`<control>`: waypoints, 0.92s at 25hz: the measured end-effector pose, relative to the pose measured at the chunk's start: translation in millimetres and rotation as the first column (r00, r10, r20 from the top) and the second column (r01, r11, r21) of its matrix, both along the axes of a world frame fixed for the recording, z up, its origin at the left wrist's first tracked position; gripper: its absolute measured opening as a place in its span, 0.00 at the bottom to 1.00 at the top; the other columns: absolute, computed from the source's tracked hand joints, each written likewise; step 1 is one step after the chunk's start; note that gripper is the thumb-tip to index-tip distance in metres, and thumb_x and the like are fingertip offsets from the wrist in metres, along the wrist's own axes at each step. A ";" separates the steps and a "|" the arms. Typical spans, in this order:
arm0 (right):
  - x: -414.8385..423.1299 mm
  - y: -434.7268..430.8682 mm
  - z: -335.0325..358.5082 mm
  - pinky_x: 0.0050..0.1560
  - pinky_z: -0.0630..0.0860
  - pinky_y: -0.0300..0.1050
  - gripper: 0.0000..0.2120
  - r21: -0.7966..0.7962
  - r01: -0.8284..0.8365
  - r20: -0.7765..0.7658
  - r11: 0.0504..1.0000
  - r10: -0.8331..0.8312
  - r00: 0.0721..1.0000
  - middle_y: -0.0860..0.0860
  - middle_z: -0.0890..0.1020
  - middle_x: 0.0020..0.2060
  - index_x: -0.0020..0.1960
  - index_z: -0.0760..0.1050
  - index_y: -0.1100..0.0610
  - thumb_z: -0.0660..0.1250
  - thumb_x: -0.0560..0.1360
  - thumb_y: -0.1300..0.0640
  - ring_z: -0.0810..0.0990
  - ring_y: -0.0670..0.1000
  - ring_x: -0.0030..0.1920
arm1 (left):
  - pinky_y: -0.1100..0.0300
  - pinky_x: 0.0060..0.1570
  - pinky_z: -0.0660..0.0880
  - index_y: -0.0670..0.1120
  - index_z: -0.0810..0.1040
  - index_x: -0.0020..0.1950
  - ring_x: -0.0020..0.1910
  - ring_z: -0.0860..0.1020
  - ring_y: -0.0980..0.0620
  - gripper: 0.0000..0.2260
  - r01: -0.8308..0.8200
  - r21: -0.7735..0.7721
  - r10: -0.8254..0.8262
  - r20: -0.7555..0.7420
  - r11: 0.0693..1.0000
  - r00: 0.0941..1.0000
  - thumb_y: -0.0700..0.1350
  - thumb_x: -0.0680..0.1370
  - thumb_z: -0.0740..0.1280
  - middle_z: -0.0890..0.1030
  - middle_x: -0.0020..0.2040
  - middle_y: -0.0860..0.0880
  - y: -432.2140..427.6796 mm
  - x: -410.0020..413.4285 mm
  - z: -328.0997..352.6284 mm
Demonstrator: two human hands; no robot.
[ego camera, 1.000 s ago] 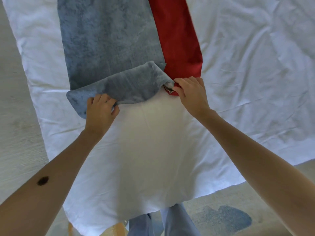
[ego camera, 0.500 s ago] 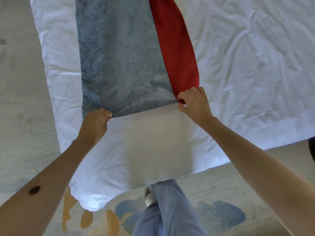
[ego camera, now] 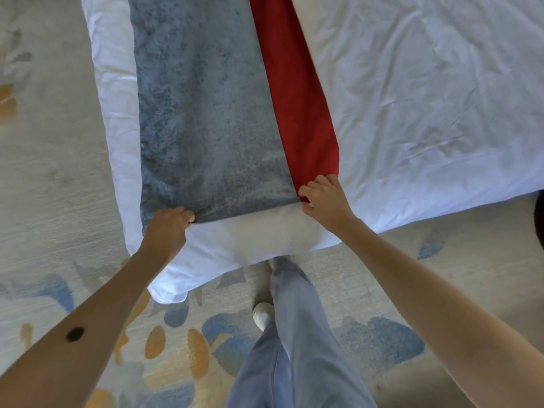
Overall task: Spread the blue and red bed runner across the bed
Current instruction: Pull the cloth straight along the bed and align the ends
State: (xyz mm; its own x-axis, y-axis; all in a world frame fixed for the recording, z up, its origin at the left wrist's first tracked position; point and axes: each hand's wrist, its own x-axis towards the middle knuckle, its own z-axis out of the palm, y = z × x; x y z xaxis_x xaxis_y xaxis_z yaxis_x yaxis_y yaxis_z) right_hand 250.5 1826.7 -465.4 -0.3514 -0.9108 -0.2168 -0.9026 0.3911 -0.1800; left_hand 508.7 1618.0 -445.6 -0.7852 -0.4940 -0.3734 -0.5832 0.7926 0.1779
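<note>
Both hands grip the near end of the bed runner on the bed.

The left hand (ego camera: 167, 228) curls round the blue corner of the bed runner (ego camera: 212, 113), and the right hand (ego camera: 325, 198) pinches the red corner. The runner lies flat along the white sheet (ego camera: 426, 98), its end just short of the bed's edge, above a patterned carpet (ego camera: 176, 348).
</note>
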 end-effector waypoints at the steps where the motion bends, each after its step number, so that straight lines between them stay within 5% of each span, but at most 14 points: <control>1: 4.6 5.5 -2.2 0.54 0.67 0.52 0.08 0.014 0.012 0.001 1.000 -0.012 1.000 0.55 0.83 0.41 0.47 0.77 0.59 0.61 0.73 0.58 0.75 0.57 0.47 | 0.49 0.46 0.74 0.37 0.80 0.48 0.43 0.79 0.38 0.09 0.012 0.004 -0.012 0.017 1.000 1.000 0.29 0.75 0.61 0.81 0.43 0.38 5.6 1.3 -2.1; 11: 16.0 39.5 -3.3 0.58 0.64 0.50 0.10 0.188 -0.099 -0.016 0.977 0.104 0.994 0.54 0.82 0.45 0.51 0.77 0.58 0.60 0.75 0.57 0.74 0.55 0.51 | 0.55 0.44 0.75 0.41 0.80 0.50 0.44 0.79 0.43 0.10 -0.040 0.036 0.037 0.077 0.999 0.996 0.30 0.74 0.63 0.81 0.45 0.43 54.9 18.3 -16.0; 15: 34.5 61.0 -8.6 0.59 0.65 0.49 0.10 0.257 -0.129 -0.016 0.958 0.138 0.990 0.53 0.82 0.46 0.51 0.77 0.57 0.61 0.76 0.56 0.75 0.54 0.52 | 0.58 0.39 0.68 0.41 0.80 0.50 0.44 0.78 0.43 0.10 -0.077 0.060 0.073 0.067 0.995 0.995 0.30 0.74 0.63 0.80 0.44 0.42 83.7 42.4 -24.1; 23: 64.3 97.4 -32.7 0.57 0.66 0.49 0.09 0.298 -0.150 0.025 0.943 0.149 0.988 0.54 0.83 0.44 0.49 0.77 0.59 0.61 0.75 0.57 0.75 0.55 0.51 | 0.51 0.47 0.72 0.40 0.79 0.51 0.46 0.78 0.41 0.11 -0.099 0.084 0.096 0.035 0.992 0.995 0.29 0.74 0.62 0.80 0.45 0.41 127.7 81.2 -46.0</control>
